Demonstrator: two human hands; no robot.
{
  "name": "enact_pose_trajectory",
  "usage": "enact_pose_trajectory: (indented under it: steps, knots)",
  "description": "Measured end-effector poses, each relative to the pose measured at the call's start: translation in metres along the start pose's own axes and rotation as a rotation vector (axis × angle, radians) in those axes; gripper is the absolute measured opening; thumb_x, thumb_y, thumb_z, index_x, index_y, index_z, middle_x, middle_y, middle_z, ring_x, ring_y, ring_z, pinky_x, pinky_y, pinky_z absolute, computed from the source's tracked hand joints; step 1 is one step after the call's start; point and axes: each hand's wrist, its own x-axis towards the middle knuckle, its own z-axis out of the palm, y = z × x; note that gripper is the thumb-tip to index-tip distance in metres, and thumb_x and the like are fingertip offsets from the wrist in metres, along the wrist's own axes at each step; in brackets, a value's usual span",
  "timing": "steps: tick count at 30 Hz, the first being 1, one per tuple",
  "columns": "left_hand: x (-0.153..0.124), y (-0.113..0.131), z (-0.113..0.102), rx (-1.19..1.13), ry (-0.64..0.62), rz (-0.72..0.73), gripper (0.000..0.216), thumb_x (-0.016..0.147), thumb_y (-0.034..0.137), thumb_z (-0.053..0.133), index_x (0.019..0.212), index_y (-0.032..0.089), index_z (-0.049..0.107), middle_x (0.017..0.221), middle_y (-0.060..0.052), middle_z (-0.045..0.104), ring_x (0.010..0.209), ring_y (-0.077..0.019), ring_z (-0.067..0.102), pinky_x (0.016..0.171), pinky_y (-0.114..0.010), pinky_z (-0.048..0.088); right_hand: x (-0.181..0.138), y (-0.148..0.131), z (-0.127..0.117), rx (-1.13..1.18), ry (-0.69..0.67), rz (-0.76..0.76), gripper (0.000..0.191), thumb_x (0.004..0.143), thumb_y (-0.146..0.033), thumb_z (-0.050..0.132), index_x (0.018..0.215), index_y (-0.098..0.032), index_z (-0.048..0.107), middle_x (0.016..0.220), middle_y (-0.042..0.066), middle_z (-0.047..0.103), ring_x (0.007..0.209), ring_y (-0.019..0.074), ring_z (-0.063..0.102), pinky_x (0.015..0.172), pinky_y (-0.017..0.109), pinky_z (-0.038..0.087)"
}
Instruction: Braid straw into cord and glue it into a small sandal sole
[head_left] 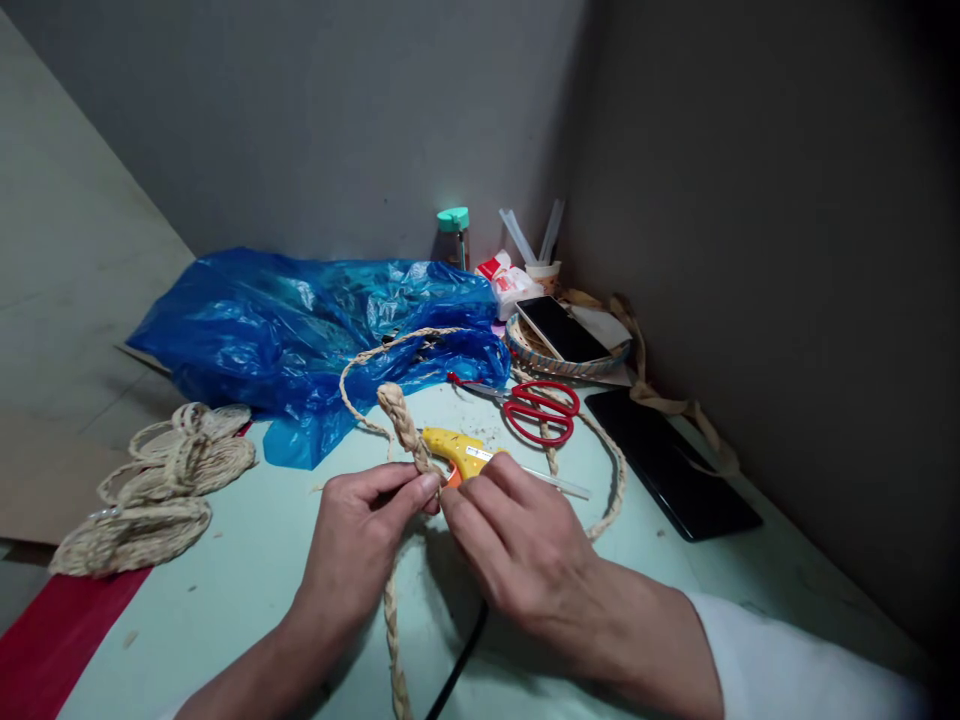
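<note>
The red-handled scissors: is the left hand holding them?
No, the red-handled scissors lie on the table, while the left hand pinches a braided cord.

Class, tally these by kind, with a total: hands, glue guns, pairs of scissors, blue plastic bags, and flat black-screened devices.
Hands: 2 (left hand, right hand)
Glue gun: 1
Scissors: 1 pair
Blue plastic bag: 1
Black-screened devices: 2 (one on the basket, one on the table)
Total: 7
</note>
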Motion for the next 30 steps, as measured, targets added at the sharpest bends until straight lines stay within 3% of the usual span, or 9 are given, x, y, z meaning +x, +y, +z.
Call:
enact_pose_trajectory:
  steps: [7, 11, 15, 17, 20, 22, 25, 27, 30]
  knots:
    - [-0.002, 0.0, 0.002, -0.109, -0.067, -0.137, 0.027, 0.077, 0.039, 0.069, 0.065, 0.015, 0.068, 0.069, -0.003, 0.065, 0.071, -0.0181, 0.054, 0.069, -0.029, 0.044, 0.007, -0.015, -0.002, 0.017, 0.06, -0.079, 0.027, 0.082, 0.0, 0.044, 0.069, -0.012, 0.064, 0.062, 0.011, 0.059, 0.059, 0.0218, 0.05, 0.055, 0.036, 0.045]
    - [-0.003, 0.0, 0.004, -0.188, -0.126, -0.148, 0.027, 0.077, 0.037, 0.07, 0.062, 0.015, 0.067, 0.067, -0.003, 0.064, 0.074, -0.0194, 0.057, 0.071, -0.029, 0.045, 0.006, -0.017, 0.003, 0.008, 0.045, -0.128, 0.024, 0.079, 0.0, 0.046, 0.074, -0.007, 0.069, 0.064, 0.013, 0.063, 0.059, 0.0232, 0.054, 0.056, 0.037, 0.048]
    - [-0.001, -0.002, 0.003, -0.315, -0.177, -0.125, 0.022, 0.081, 0.036, 0.069, 0.072, 0.016, 0.066, 0.073, -0.001, 0.064, 0.075, -0.0167, 0.056, 0.071, -0.026, 0.046, 0.004, -0.014, 0.007, 0.097, 0.036, -0.124, 0.022, 0.082, 0.0, 0.047, 0.083, -0.003, 0.069, 0.071, 0.016, 0.066, 0.07, 0.0263, 0.059, 0.062, 0.039, 0.05]
    - [-0.001, -0.001, 0.002, -0.327, -0.197, -0.126, 0.024, 0.083, 0.037, 0.067, 0.072, 0.017, 0.063, 0.071, 0.0, 0.06, 0.07, -0.0141, 0.052, 0.066, -0.024, 0.044, 0.006, -0.009, 0.001, 0.266, 0.047, 0.026, 0.018, 0.088, -0.005, 0.049, 0.087, -0.007, 0.067, 0.074, 0.012, 0.066, 0.071, 0.022, 0.058, 0.064, 0.035, 0.05]
    - [-0.004, 0.0, 0.001, -0.315, -0.254, -0.121, 0.027, 0.086, 0.041, 0.064, 0.073, 0.017, 0.061, 0.071, 0.001, 0.058, 0.068, -0.0131, 0.049, 0.063, -0.023, 0.041, 0.014, 0.002, -0.017, 0.599, 0.03, 0.515, 0.009, 0.095, -0.021, 0.057, 0.089, -0.015, 0.061, 0.073, 0.002, 0.062, 0.064, 0.013, 0.055, 0.061, 0.026, 0.046]
    - [-0.007, 0.001, 0.004, -0.312, -0.302, -0.103, 0.025, 0.088, 0.041, 0.061, 0.078, 0.018, 0.063, 0.076, -0.001, 0.06, 0.075, -0.0153, 0.052, 0.07, -0.025, 0.043, 0.02, 0.009, -0.026, 0.861, -0.077, 0.792, 0.015, 0.093, -0.031, 0.062, 0.099, -0.018, 0.058, 0.073, -0.003, 0.059, 0.063, 0.0106, 0.054, 0.059, 0.023, 0.043]
    - [-0.011, 0.001, 0.009, -0.267, -0.354, -0.06, 0.023, 0.09, 0.038, 0.059, 0.08, 0.018, 0.066, 0.08, -0.002, 0.063, 0.082, -0.0174, 0.055, 0.078, -0.027, 0.044, 0.024, 0.017, -0.027, 1.253, -0.222, 0.936, 0.02, 0.094, -0.036, 0.06, 0.087, -0.018, 0.058, 0.072, -0.003, 0.054, 0.064, 0.0091, 0.05, 0.057, 0.021, 0.039]
    - [-0.013, 0.001, 0.012, -0.245, -0.343, -0.057, 0.025, 0.09, 0.038, 0.059, 0.076, 0.018, 0.066, 0.074, -0.001, 0.06, 0.075, -0.0154, 0.052, 0.073, -0.025, 0.043, 0.024, 0.018, -0.021, 1.417, -0.168, 0.994, 0.029, 0.095, -0.036, 0.058, 0.074, -0.016, 0.053, 0.066, -0.004, 0.05, 0.06, 0.0076, 0.045, 0.054, 0.02, 0.036]
    - [-0.012, 0.001, 0.012, -0.269, -0.322, -0.091, 0.025, 0.088, 0.04, 0.061, 0.078, 0.018, 0.068, 0.064, 0.002, 0.052, 0.061, -0.0116, 0.043, 0.061, -0.022, 0.039, 0.021, 0.016, -0.014, 1.472, 0.002, 1.114, 0.031, 0.093, -0.035, 0.061, 0.071, -0.016, 0.052, 0.061, -0.005, 0.049, 0.055, 0.0061, 0.043, 0.052, 0.019, 0.035]
